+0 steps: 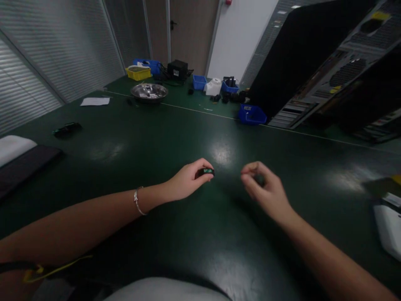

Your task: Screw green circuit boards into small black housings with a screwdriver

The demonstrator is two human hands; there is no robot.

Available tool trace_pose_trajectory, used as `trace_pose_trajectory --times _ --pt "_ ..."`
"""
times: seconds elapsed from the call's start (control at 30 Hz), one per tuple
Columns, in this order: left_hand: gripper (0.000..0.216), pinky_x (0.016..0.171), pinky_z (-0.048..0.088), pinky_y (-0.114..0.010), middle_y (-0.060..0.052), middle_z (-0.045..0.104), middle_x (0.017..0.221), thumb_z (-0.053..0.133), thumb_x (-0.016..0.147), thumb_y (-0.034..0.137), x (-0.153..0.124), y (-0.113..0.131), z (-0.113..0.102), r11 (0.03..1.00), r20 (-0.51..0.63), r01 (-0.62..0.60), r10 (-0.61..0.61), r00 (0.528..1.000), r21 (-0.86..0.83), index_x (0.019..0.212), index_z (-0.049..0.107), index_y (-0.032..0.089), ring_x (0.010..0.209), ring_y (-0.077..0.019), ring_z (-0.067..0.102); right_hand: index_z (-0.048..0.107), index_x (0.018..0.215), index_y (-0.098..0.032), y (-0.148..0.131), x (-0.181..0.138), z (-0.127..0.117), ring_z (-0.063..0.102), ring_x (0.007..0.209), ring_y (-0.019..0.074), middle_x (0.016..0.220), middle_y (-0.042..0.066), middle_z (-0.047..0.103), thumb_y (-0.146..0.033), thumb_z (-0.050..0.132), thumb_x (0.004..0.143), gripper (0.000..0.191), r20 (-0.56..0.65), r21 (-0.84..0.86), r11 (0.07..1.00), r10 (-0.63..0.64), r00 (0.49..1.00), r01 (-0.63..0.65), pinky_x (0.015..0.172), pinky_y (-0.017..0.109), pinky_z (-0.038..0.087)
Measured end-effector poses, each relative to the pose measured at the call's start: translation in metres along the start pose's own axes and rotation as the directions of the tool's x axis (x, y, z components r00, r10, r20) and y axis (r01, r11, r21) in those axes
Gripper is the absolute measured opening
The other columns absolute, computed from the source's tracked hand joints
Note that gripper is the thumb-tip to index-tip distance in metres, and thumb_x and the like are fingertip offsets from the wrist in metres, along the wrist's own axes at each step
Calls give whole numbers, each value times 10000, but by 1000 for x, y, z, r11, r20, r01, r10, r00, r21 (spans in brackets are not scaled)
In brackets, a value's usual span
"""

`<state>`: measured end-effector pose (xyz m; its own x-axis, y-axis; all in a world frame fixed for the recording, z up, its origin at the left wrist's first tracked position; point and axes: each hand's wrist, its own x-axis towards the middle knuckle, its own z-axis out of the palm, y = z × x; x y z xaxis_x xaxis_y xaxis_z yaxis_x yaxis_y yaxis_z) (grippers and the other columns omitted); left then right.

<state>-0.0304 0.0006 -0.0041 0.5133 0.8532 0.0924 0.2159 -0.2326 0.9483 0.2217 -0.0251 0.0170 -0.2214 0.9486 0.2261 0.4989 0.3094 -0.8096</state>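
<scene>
My left hand is closed in a pinch around a small black part with a green face, like a little circuit board. It holds the part low over the dark green table, in front of me. Across a short gap to the right is my right hand, with thumb and forefinger pressed together in a loop. Whether anything sits between those fingertips is too small and blurred to tell. The two hands are apart, at about the same height.
Farther back stand a metal bowl, a yellow bin and a blue bin. Dark small parts and a paper sheet lie at left. Computer cases rise at right, above a white object.
</scene>
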Motion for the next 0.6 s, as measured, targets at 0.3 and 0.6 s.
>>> trace_pose_trajectory --times 0.3,0.6 --pt "213 781 476 -288 -63 642 1042 631 895 161 0 6 -3 987 72 -117 110 991 113 1095 697 191 900 -187 615 538 1221 -227 14 8 21 635 953 203 1062 71 656 -196 478 979 251 235 21 963 -267 935 270 840 322 502" --pt "200 802 495 -299 -52 651 1011 616 897 206 0 -1 -5 996 24 36 -39 999 86 1086 679 199 902 -191 629 598 1305 -232 13 8 16 607 762 173 895 68 638 -145 469 978 362 271 127 949 -314 910 289 670 298 480"
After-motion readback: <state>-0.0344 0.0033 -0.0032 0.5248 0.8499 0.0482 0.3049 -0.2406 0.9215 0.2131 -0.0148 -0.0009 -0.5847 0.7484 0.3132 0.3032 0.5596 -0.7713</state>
